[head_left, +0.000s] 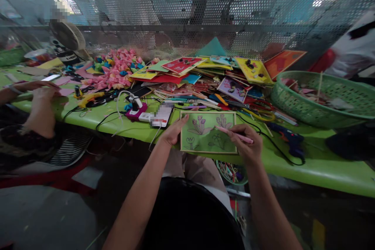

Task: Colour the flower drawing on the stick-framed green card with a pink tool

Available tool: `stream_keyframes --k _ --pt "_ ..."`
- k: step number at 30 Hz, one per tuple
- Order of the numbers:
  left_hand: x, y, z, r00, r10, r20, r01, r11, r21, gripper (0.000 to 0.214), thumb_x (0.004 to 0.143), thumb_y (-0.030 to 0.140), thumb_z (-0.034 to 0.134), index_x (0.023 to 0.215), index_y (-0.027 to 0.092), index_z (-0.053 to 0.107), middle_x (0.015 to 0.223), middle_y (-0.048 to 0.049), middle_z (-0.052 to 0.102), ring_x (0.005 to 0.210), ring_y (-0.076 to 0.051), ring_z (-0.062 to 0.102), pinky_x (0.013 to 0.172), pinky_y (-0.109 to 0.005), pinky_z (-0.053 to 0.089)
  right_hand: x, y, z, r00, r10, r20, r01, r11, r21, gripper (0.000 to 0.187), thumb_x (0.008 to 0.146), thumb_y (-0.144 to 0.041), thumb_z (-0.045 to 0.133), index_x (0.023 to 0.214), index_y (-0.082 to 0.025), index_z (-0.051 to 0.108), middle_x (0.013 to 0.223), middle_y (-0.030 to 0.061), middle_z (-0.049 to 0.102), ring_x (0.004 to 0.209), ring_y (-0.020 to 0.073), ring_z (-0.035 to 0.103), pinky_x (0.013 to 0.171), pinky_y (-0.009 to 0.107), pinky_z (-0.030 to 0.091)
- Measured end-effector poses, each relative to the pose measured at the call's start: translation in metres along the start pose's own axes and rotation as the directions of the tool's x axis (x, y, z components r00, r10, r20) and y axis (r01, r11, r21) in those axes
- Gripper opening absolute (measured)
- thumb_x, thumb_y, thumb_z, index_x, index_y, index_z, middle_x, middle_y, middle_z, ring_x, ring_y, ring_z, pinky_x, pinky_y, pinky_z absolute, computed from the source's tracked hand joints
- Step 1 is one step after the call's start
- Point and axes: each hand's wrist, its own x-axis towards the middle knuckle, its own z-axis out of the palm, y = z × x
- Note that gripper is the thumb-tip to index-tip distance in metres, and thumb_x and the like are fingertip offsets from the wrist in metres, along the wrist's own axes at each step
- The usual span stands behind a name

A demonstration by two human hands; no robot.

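A green card (pixel 208 132) with drawn flower outlines and a thin wooden frame lies at the near edge of the lime-green table (pixel 322 164). My left hand (pixel 172 131) grips its left edge, thumb on top. My right hand (pixel 247 140) is closed round a pink pen (pixel 234 134), whose tip rests on the card near a flower at the upper right.
Behind the card lie a heap of coloured cards (pixel 222 70), sticks, pink paper flowers (pixel 115 70), a phone (pixel 161 117) and a power strip (pixel 137 112). A green basket (pixel 319 97) stands right, a blue glue gun (pixel 288 138) beside it. Another person's hands (pixel 41 93) work at left.
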Motion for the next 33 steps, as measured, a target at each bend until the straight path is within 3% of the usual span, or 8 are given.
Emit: stream_keyframes --k 10,20,33 --pt "-0.0004 -0.0005 -0.0017 1.0 0.006 0.006 -0.006 1.0 -0.011 0.07 0.087 0.049 0.082 0.149 0.024 0.064 0.135 -0.0128 0.075 0.135 -0.035 0.065 0.119 -0.051 0.046 -0.0009 -0.0004 -0.0049 0.999 0.013 -0.043 -0.016 0.996 -0.084 0.014 0.084 -0.032 0.076 0.075 -0.023 0.069 0.067 -0.0018 0.066 0.061 0.0166 0.059 0.058 0.03 0.044" --pt "0.0001 -0.0013 -0.0027 1.0 -0.003 -0.008 0.003 1.0 -0.017 0.067 0.086 0.049 0.083 0.146 0.024 0.067 0.129 -0.0117 0.078 0.13 -0.035 0.068 0.116 -0.05 0.049 -0.0017 0.0012 -0.0017 0.999 0.046 -0.013 -0.046 0.999 -0.013 0.014 0.085 -0.035 0.081 0.083 -0.023 0.074 0.077 0.0004 0.072 0.069 0.0178 0.065 0.065 0.031 0.051" --pt "-0.0004 0.0003 -0.0001 1.0 -0.003 -0.008 0.003 1.0 -0.017 0.066 0.086 0.049 0.083 0.144 0.022 0.068 0.134 -0.0128 0.076 0.13 -0.035 0.068 0.116 -0.05 0.049 -0.0015 0.0008 -0.0036 1.0 0.019 -0.022 -0.02 0.999 -0.046 0.013 0.086 -0.033 0.078 0.08 -0.023 0.072 0.073 -0.0003 0.07 0.065 0.0175 0.063 0.062 0.031 0.048"
